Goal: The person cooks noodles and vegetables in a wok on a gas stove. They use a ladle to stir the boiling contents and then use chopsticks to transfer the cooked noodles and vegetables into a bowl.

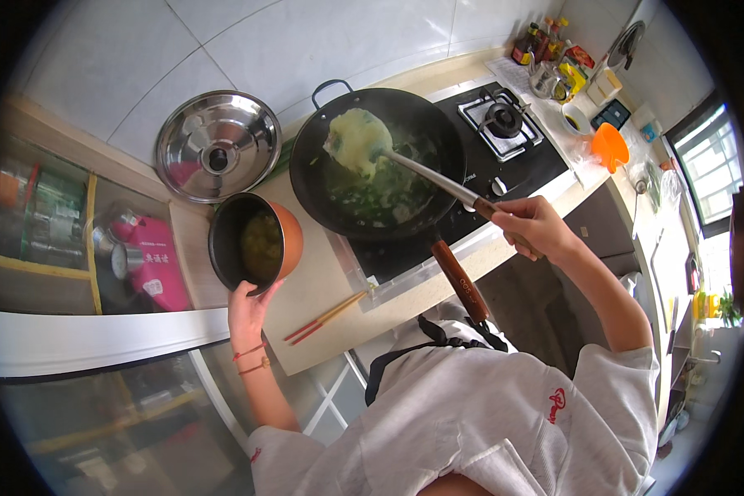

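Observation:
My left hand (248, 307) grips the near rim of an orange bowl with a dark inside (256, 240), tilted toward me, with yellowish food in it. My right hand (531, 225) holds the handle of a metal spatula (426, 172). Its blade carries a pale yellow lump of cooked egg (357, 139) above the far side of a black wok (380, 165). Green bits lie in the wok. The wok sits on a black gas hob (521, 165), its wooden handle (461, 281) pointing toward me.
A steel wok lid (217, 146) leans against the tiled wall at left. Red chopsticks (326, 317) lie on the counter edge. A pink packet (153, 260) is on a shelf at left. Bottles, jars and an orange funnel (610, 145) crowd the counter right of the hob.

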Demonstrator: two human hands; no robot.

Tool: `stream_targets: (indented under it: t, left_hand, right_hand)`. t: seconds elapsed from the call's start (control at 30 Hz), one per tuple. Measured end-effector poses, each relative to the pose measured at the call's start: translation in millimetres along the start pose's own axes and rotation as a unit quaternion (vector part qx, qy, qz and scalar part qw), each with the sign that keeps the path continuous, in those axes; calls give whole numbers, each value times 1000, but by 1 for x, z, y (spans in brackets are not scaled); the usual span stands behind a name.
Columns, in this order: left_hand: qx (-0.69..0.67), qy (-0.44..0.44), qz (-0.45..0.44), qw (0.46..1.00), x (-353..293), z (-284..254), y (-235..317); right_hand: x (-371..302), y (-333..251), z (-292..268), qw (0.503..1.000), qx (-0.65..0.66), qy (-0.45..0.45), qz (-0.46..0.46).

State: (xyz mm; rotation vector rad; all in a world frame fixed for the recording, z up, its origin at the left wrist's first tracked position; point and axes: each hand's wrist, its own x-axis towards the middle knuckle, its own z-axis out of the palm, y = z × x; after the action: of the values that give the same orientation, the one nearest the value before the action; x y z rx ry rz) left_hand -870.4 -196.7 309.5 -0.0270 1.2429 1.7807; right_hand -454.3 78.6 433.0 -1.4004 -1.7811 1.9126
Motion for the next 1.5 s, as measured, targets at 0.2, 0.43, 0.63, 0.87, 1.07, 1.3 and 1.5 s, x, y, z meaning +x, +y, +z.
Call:
stream_targets:
  t: [0.2, 0.43, 0.63, 0.87, 1.07, 1.3, 1.5]
  left_hand:
    - [-14, 12, -24, 1000, -2, -4, -4]
    - [-29, 31, -27, 999, 9, -30, -26]
    - [6, 33, -10, 999, 8, -33, -37]
    - [-40, 55, -37, 997, 12, -53, -48]
    - [-41, 48, -51, 997, 13, -55, -56]
    - [-11, 58, -40, 997, 10, -58, -64]
    - [-13, 41, -48, 998, 8, -56, -64]
  right_hand:
    - [-8, 14, 1, 999, -14, 1, 45]
    - [-1, 27, 6, 993, 68, -17, 90]
    - [-8, 38, 24, 978, 158, -43, 132]
    - [-8, 26, 43, 951, 176, -154, 204]
    - [-12, 25, 57, 956, 108, -157, 225]
    - [-13, 26, 69, 927, 182, -175, 279]
    - [-4, 35, 86, 959, 127, -136, 213]
